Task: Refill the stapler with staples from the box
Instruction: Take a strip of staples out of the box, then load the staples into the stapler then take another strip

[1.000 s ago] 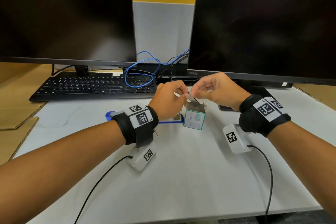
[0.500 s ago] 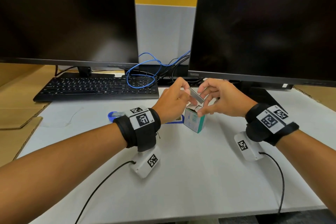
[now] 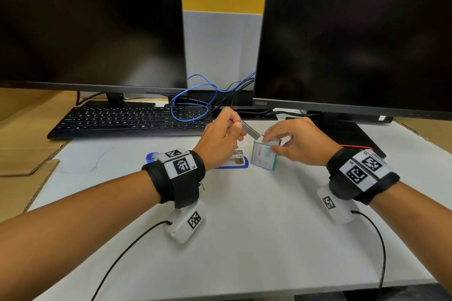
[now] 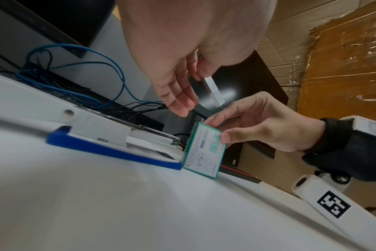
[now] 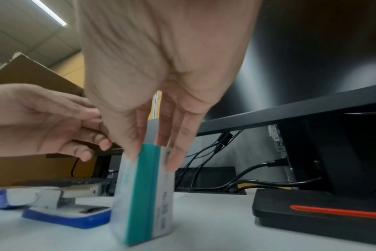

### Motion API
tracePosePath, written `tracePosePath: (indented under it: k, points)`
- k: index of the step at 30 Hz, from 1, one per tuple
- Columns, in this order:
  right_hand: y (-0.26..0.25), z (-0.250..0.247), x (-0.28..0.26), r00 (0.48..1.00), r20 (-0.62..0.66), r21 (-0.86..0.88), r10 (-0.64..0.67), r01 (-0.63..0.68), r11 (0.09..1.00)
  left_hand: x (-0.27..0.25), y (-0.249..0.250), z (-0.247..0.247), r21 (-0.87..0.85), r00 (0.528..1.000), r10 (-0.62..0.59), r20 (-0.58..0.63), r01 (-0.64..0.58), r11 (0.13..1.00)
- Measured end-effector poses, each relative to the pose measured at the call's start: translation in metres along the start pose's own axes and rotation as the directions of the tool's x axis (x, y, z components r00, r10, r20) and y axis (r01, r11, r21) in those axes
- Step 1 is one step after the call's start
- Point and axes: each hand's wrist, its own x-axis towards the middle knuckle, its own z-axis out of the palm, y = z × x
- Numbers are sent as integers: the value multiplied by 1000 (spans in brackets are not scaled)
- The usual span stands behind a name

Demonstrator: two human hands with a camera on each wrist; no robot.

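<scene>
Staples [image 3: 249, 129] in a shiny strip are pinched by the left hand [image 3: 220, 140] just above the box [image 3: 264, 155]. That box is stood up beside the open stapler [image 3: 234, 162] and is pinched at its top by the right hand [image 3: 297, 143].

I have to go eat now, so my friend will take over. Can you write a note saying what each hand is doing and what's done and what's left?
Left hand: pinches a strip of staples, lifted clear above the box.
Right hand: fingers grip the staple box, which stands upright on the white table.
Stapler: blue and white, lies opened on the table just left of the box, untouched.
Done: stapler opened, one strip taken out of the box.
Left: lay the strip in the stapler's channel, close the stapler; the box flap looks open, so close it too.
</scene>
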Motion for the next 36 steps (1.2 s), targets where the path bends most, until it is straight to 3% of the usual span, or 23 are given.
tracePosePath:
  k: [14,18,22,25,31,36]
  points:
    - [11,5,17,998,-48,-45,43,-46,998,-8,-6,-16,24,999,-45,-15,45,999]
    - [-14,0,16,979,-202,126,-18,44,991,-9,-5,-11,37,999,-35,-6,36,999]
    - [-40,6,19,995,-90,293,-50,74,953,-9,-2,-6,27,1000,-11,-2,12,1000]
    - [-45,12,22,992,-119,405,-34,80,911,-8,0,-5,-13,998,-55,-44,54,998]
    - [-54,21,21,971,-236,400,-32,127,908,-11,6,-9,-160,979,-152,-133,130,978]
    - [-61,18,15,978,-204,461,-34,127,878,-15,10,-20,-75,988,-81,-128,72,995]
